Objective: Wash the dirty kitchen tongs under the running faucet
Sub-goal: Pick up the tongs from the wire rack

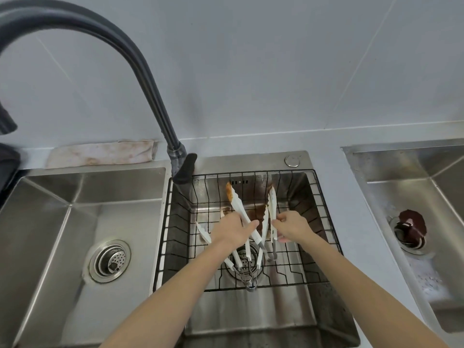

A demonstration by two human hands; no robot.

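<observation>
L hand (234, 228) grips one stained white tongs (242, 212); R hand (291, 226) pinches a second pair (272, 209), both w/in wire basket (324, 209) rim, mid basin. Faucet (140, 71) spout arcs left; basket's right side open.

The wire basket (324, 214) walls and crowded tongs (241, 209) hem the basin; above seems open.

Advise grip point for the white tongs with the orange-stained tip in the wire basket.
Grip the white tongs on the clean mid-arm section, coming from the near side, as the left hand does. The stained tip points up and away toward the back wall; the hinge end sits low in the wire basket, harder to reach.
</observation>
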